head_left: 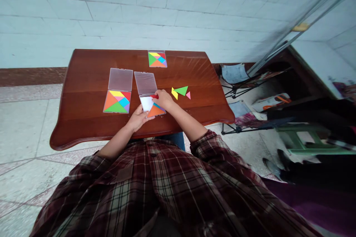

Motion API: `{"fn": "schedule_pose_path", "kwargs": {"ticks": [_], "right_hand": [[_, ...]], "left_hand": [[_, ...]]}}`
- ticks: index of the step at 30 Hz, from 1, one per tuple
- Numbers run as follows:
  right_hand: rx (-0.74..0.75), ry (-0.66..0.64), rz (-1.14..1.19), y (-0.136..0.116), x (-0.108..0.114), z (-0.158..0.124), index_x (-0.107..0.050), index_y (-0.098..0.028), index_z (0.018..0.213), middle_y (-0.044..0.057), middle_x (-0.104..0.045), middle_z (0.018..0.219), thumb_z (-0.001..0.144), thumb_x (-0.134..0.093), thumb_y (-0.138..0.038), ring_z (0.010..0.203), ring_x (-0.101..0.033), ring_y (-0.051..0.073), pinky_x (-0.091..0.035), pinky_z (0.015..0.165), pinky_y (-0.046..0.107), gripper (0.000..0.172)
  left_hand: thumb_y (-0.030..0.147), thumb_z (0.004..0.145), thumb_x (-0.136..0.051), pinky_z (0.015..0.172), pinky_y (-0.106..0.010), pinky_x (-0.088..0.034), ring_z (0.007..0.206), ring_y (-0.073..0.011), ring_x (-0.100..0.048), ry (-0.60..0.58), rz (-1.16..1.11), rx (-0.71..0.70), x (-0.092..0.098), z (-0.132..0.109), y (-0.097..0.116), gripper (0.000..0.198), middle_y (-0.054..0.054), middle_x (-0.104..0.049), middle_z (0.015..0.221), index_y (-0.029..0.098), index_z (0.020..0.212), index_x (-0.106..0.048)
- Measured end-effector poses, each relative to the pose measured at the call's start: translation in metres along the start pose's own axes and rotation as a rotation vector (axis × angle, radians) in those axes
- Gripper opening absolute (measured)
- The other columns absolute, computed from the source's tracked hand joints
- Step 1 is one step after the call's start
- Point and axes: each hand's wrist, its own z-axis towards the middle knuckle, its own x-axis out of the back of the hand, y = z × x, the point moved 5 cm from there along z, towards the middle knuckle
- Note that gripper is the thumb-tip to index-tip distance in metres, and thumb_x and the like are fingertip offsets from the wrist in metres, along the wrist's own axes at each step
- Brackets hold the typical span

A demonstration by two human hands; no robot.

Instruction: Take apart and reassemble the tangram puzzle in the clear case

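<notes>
Open case point(145, 104) at centre of frame, on a brown table point(89, 77); its clear lid point(146, 83) lies folded back above it. Left hand point(137, 119) grasps the case's lower-left corner, thumb on top, fingers along the near edge. Right hand point(163, 100) has its fingertips on a red piece point(153, 96) at the tray's upper right; whether it pinches or merely presses, I cannot tell. Risks, in my judgement: a push off-line could ride the red piece over its neighbours; a tilt from the left hand could slide the orange triangle point(155, 110) and blue piece point(158, 106) across the bare white floor; the right forearm, passing just below the loose pieces, could sweep them if swung upward in frame. Materials: pieces flat, straight-edged, matte, foam or card by appearance; loose set right of centre comprises a yellow parallelogram point(175, 93), a green triangle point(181, 90) and a small pink triangle point(188, 95). Lid looks like thin rigid plastic; tabletop is glossy, wood-like, with a moulded rim. Filled case point(116, 102) left of centre shows pieces fitted into a square; another case point(157, 59) sits at upper centre.
</notes>
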Motion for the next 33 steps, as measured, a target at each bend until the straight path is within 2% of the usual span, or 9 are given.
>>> {"fn": "schedule_pose_path", "kwargs": {"ticks": [3,9,13,16,21,24,29,33], "right_hand": [[-0.01,-0.009,-0.063,-0.003,0.0,-0.003,-0.058,-0.015,0.117,0.013,-0.061,0.12,0.088,-0.054,-0.028,0.101,-0.061,0.023,-0.046,0.083,0.032,0.032],[-0.053,0.036,-0.087,-0.004,0.001,-0.003,-0.062,-0.013,0.107,0.016,-0.065,0.114,0.089,-0.05,-0.033,0.101,-0.063,0.027,-0.048,0.08,0.033,0.029],[-0.108,-0.009,0.123,0.006,0.001,0.004,-0.063,-0.015,0.104,0.009,-0.07,0.105,0.083,-0.058,-0.033,0.093,-0.066,0.021,-0.048,0.072,0.027,0.028],[-0.14,-0.059,0.265,0.01,0.0,0.005,-0.063,-0.016,0.102,0.006,-0.07,0.105,0.081,-0.061,-0.032,0.089,-0.066,0.017,-0.047,0.067,0.022,0.027],[-0.095,0.016,0.033,0.003,0.001,-0.002,-0.062,-0.017,0.11,0.011,-0.065,0.117,0.083,-0.059,-0.031,0.1,-0.064,0.022,-0.048,0.077,0.028,0.03],[-0.098,0.01,-0.056,-0.001,-0.001,-0.003,-0.061,-0.015,0.113,0.015,-0.062,0.122,0.087,-0.054,-0.033,0.103,-0.063,0.024,-0.048,0.081,0.031,0.032],[-0.117,-0.042,0.02,0.004,-0.003,0.003,-0.057,-0.013,0.117,0.013,-0.063,0.119,0.083,-0.058,-0.035,0.106,-0.062,0.025,-0.047,0.08,0.03,0.04],[-0.106,-0.047,0.044,0.004,0.001,0.004,-0.058,-0.017,0.11,0.011,-0.062,0.118,0.078,-0.064,-0.037,0.101,-0.063,0.022,-0.047,0.076,0.028,0.038]], "left_hand": [[0.026,0.069,-0.076,0.103,-0.059,-0.044,0.121,-0.0272,-0.053,0.0,-0.005,0.004,0.0,0.0,0.0,0.059,-0.004,-0.06,0.125,0.027,0.124,-0.054],[0.025,0.07,-0.076,0.102,-0.059,-0.044,0.122,-0.0268,-0.051,0.01,-0.002,-0.01,0.001,0.0,-0.001,0.055,-0.004,-0.06,0.125,0.026,0.121,-0.056],[0.025,0.07,-0.075,0.103,-0.059,-0.044,0.121,-0.0265,-0.052,0.015,-0.006,-0.007,0.002,0.0,-0.001,0.053,-0.003,-0.061,0.123,0.027,0.12,-0.057],[0.025,0.071,-0.075,0.104,-0.059,-0.043,0.121,-0.0267,-0.053,-0.002,-0.013,-0.006,0.001,-0.001,0.0,0.052,-0.004,-0.061,0.124,0.026,0.12,-0.057],[0.025,0.071,-0.075,0.104,-0.059,-0.043,0.121,-0.0268,-0.054,-0.01,-0.015,0.0,0.001,-0.001,0.001,0.052,-0.004,-0.062,0.124,0.027,0.12,-0.057],[0.025,0.07,-0.076,0.103,-0.059,-0.044,0.122,-0.027,-0.053,-0.005,-0.021,-0.002,0.001,-0.001,0.001,0.053,-0.004,-0.061,0.126,0.026,0.12,-0.057],[0.025,0.07,-0.076,0.103,-0.057,-0.045,0.121,-0.0266,-0.053,-0.004,-0.021,0.005,0.001,0.0,0.0,0.054,-0.004,-0.061,0.124,0.026,0.121,-0.057],[0.025,0.071,-0.075,0.103,-0.058,-0.044,0.125,-0.0272,-0.051,-0.011,0.003,-0.017,0.002,0.0,0.0,0.054,-0.004,-0.06,0.128,0.027,0.122,-0.057]]}}
